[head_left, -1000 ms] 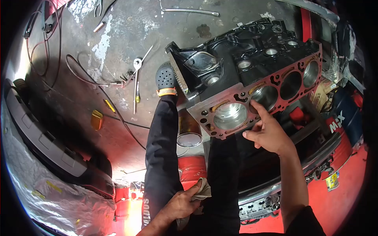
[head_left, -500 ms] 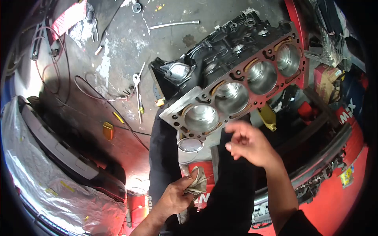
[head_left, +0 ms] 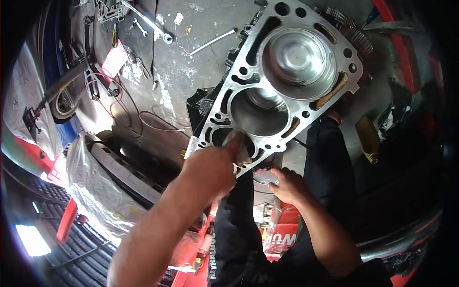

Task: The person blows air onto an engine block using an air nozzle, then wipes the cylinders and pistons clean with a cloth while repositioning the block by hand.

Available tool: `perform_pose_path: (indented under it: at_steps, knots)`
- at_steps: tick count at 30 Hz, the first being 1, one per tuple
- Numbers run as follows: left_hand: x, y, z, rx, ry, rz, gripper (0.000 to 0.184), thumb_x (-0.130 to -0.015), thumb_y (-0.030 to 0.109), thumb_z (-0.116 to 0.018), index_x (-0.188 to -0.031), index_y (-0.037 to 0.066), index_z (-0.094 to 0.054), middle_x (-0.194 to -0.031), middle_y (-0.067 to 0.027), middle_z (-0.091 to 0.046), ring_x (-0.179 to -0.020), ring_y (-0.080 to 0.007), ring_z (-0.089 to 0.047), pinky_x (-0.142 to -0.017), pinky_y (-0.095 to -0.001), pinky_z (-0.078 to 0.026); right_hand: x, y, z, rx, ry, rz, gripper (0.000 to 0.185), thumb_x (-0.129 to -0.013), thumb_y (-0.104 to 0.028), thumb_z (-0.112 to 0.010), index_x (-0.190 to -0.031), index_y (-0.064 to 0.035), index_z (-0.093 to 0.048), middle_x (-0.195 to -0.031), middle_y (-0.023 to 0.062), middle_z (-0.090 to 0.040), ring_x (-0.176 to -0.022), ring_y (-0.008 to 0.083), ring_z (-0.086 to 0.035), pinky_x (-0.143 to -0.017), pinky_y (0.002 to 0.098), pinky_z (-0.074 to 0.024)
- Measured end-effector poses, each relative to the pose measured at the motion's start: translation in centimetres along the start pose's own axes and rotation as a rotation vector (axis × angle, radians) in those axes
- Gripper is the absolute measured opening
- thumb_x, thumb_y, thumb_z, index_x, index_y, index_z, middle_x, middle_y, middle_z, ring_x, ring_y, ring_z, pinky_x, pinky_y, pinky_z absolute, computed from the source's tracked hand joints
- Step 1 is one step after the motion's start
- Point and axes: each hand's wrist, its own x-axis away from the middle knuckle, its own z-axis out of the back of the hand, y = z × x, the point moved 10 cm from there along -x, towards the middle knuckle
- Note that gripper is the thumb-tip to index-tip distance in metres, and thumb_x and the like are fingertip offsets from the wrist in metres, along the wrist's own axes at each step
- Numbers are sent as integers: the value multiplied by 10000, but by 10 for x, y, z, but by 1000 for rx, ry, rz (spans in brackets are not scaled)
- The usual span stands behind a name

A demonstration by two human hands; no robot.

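The metal engine block [head_left: 302, 114] stands tilted in front of me, its flat machined face with large cylinder bores turned toward me. My left hand [head_left: 210, 172] reaches onto its near end. It is closed on a cloth rag [head_left: 244, 155], which is partly hidden behind the fingers and lies against the face at the nearest visible bore. Below the block's lower edge is my right hand [head_left: 290, 187], thumb and fingers apart, with nothing seen in it. Beside its fingertips is a round, pale container [head_left: 262, 176]; I cannot tell whether they touch.
A yellow-gold bottle [head_left: 367, 138] lies to the right of my legs. On the floor beyond the block are a metal bar [head_left: 213, 42], a wrench [head_left: 140, 27] and a coiled hose [head_left: 158, 128]. Plastic-covered car parts [head_left: 103, 191] stand at left.
My left hand has brought the rag up from my lap onto the block's face. My right hand has dropped away from the block's edge. The block now appears larger and steeper in view.
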Motion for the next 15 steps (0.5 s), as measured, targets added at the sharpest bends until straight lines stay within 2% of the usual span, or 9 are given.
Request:
perform_pose_path:
  at_steps: [1,2,3,5,7,8,11,13,15]
  knots:
    - [-14,2,-6,-44,-82,-51,754,-840,126,-644,-1545,87,-379,-1028,-282,-689,-924,-426,-700,-831,-509,-555,-5,-4,1,-16,-8,11,559,-916,-349,-663,-1404,-98,-556,-1334,201,-620,-1249,378,-585,-1051,476,-479]
    - [-26,4,-13,-83,-162,-106,728,-854,136,-653,-1536,96,-401,-1078,-300,-682,-947,-437,-695,-856,-509,-548,-6,-12,12,-36,111,92,526,-920,-359,-650,-1368,-92,-579,-1298,194,-637,-1199,365,-611,-1015,474,-497]
    - [-28,15,-23,-305,-294,-238,730,-859,136,-646,-1542,104,-390,-1070,-298,-689,-968,-428,-698,-888,-494,-546,-4,-20,23,-54,228,171,497,-924,-369,-638,-1332,-86,-602,-1261,186,-654,-1148,352,-638,-978,472,-515]
    - [-8,37,-23,-532,-430,-373,732,-865,136,-640,-1549,111,-378,-1061,-296,-695,-990,-420,-700,-920,-478,-543,-6,-22,27,-151,263,190,484,-919,-362,-647,-1316,-88,-615,-1211,188,-672,-1099,356,-657,-963,471,-521]
    - [21,17,9,145,-262,197,736,-867,128,-623,-1557,119,-368,-1068,-279,-707,-1022,-415,-700,-936,-472,-547,-8,-21,33,-153,227,140,453,-926,-352,-637,-1291,-84,-632,-1186,182,-683,-1095,356,-662,-965,475,-524]
    - [34,18,9,229,-188,152,729,-855,118,-612,-1546,114,-379,-1080,-283,-705,-1026,-431,-695,-917,-484,-550,-8,-19,35,-200,272,141,438,-933,-345,-628,-1270,-65,-644,-1155,174,-697,-1104,347,-662,-973,471,-522]
    - [4,6,-8,130,-260,167,739,-851,115,-611,-1552,134,-374,-1055,-288,-703,-1019,-435,-694,-891,-495,-550,-11,-25,36,-194,273,147,460,-924,-351,-636,-1277,-56,-640,-1169,176,-695,-1105,350,-662,-970,468,-525]
    - [-10,20,-46,-279,-457,-181,748,-858,118,-602,-1564,166,-360,-1040,-297,-700,-1018,-439,-693,-872,-498,-548,-6,-30,40,-237,165,100,488,-921,-356,-639,-1309,-59,-626,-1198,175,-686,-1118,353,-656,-983,457,-521]
    - [18,14,4,260,-209,194,745,-873,127,-595,-1574,184,-347,-1034,-287,-704,-1005,-434,-696,-865,-499,-545,-9,-31,49,-161,229,113,507,-925,-363,-628,-1332,-62,-613,-1239,181,-674,-1115,355,-656,-973,453,-533]
